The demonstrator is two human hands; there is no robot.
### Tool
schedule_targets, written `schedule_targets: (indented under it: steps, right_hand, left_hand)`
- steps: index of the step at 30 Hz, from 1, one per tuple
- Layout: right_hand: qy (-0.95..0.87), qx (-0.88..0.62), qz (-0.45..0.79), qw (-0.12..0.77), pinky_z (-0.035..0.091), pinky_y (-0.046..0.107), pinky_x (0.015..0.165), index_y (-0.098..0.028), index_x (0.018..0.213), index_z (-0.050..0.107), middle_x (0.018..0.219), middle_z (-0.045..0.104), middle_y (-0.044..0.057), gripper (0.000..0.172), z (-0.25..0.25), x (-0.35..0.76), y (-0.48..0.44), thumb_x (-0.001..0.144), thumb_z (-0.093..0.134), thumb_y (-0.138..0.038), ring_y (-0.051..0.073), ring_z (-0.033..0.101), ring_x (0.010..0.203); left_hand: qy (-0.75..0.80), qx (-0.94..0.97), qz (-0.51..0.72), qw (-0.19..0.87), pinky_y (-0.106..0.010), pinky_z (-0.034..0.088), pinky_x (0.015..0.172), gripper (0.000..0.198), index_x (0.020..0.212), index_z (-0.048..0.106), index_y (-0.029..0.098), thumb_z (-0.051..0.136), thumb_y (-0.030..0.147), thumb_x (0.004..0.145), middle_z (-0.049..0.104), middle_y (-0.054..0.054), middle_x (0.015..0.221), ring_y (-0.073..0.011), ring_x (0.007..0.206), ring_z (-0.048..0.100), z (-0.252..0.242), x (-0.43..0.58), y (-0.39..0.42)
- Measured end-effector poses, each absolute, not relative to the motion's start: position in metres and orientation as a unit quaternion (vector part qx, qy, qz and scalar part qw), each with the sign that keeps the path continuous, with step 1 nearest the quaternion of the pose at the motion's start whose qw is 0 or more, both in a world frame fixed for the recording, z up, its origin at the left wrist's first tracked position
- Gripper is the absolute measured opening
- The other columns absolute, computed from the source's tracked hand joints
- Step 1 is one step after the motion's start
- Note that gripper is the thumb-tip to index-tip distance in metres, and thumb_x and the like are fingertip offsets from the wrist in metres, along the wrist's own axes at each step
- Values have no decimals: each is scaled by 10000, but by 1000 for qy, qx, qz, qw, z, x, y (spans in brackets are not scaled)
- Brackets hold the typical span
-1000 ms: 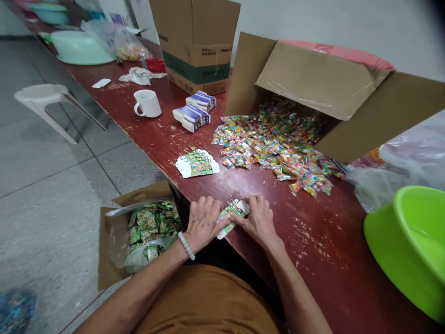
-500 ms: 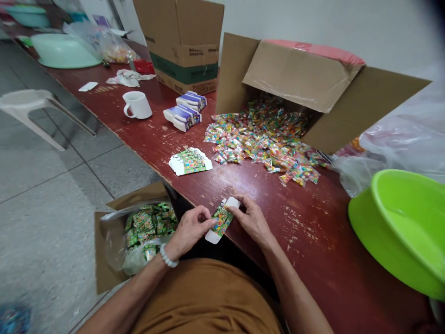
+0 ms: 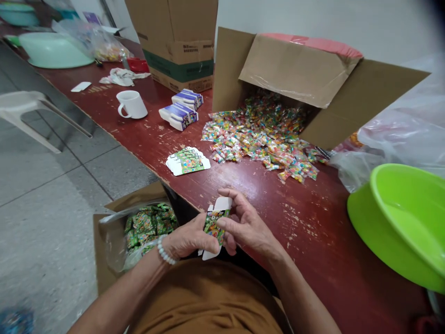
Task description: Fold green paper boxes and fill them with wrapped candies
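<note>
A small green printed candy box [image 3: 212, 225] with white end flaps sticking out is between my two hands, just over the table's front edge. My left hand [image 3: 190, 240] is closed on its left side, thumb across the lower front. My right hand [image 3: 243, 223] grips the right side, its thumb on the printed face and its fingers around the far edge. The upper flap stands up and the lower one hangs out. Beyond my hands, a fanned stack of flat green boxes [image 3: 189, 161] lies on the table. Small wrapped candies [image 3: 257, 144] spill from a cardboard box [image 3: 295, 69].
A carton of green packets [image 3: 149, 225] stands below the table edge at left. On the red table [image 3: 313, 241] are a lime-green basin [image 3: 389, 232], a white mug [image 3: 134, 105], purple boxes [image 3: 179, 115] and a tall carton [image 3: 181, 51]. A white stool [image 3: 26, 102] is at left.
The flat box has been squeezed open into a box shape and turned more upright. Both hands have moved in closer around it, and the view has shifted slightly.
</note>
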State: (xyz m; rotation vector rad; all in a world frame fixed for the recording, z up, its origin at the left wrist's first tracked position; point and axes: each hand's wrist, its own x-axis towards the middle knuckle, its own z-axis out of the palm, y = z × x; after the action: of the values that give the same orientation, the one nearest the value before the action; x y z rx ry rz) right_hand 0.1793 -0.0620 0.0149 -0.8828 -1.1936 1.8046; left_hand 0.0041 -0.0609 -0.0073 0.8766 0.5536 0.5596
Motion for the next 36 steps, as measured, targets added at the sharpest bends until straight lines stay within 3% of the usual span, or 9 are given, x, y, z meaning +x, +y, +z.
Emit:
schedule_targets:
  steps: [4,8,13,18,22,25,30,33,36]
  right_hand:
    - [-481,-357,695,398,465,198,433,-362,1384,420,1010,636,-6,725,15,178,-62,774,808,-311,90,575,557]
    - [-521,-395,606,453,561,276,763,-307,1323,522,1099,657,28,674,12,176,-62,729,839,-269,169,646,934]
    - [-460,-413,669,413,469,236,486,-223,1010,662,746,659,-18,288,2,172,-59,810,765,-402,99,546,505]
    - [-426,-445,611,497,536,291,679,-211,961,654,874,724,24,290,-5,173,-48,768,790,-379,167,667,736]
    - [-402,-476,574,532,532,282,682,-257,1096,546,848,700,-21,477,-5,173,-44,714,825,-319,159,659,738]
    - [-423,-469,548,549,526,283,697,-248,1044,564,865,685,-11,384,-7,170,-47,752,793,-346,156,639,753]
    - [-465,-482,518,533,505,292,753,-202,892,697,863,697,13,218,-16,175,-47,862,691,-417,159,618,779]
    - [-444,-481,570,496,493,285,702,-181,761,686,782,694,12,252,-19,182,-38,778,778,-415,149,608,705]
    - [-419,-450,623,484,495,273,663,-199,873,676,744,676,-14,305,-17,187,-30,688,847,-369,138,610,659]
  left_hand:
    - [275,437,276,811,-281,499,647,441,858,705,138,905,417,581,737,-77,778,-214,710,675,-2,3,-60]
    - [304,428,304,795,-265,502,614,417,769,671,123,870,467,640,703,-62,653,-185,615,664,2,7,-60]
    - [381,441,346,735,-274,516,639,373,885,669,134,833,416,705,692,-28,697,-165,642,641,-5,11,-56]
    - [414,504,376,658,-307,516,875,369,1108,627,156,724,386,837,706,-75,1101,-196,970,649,-6,10,-52]
    - [450,458,456,616,-274,548,756,574,1274,426,235,753,328,812,712,-40,1053,-159,849,684,-6,14,-58]
    - [463,484,487,560,-255,544,740,606,1333,410,254,736,308,825,704,-31,1038,-146,829,679,-10,18,-61]
    - [472,495,461,565,-248,545,723,396,1203,584,215,706,345,849,715,-48,1051,-160,844,675,-14,13,-57]
    - [473,499,445,574,-246,535,690,308,1097,647,199,686,395,862,725,-36,959,-159,791,661,-14,8,-52]
    - [484,531,447,533,-236,515,720,231,1004,688,197,673,391,878,707,-20,935,-145,800,634,-14,7,-50]
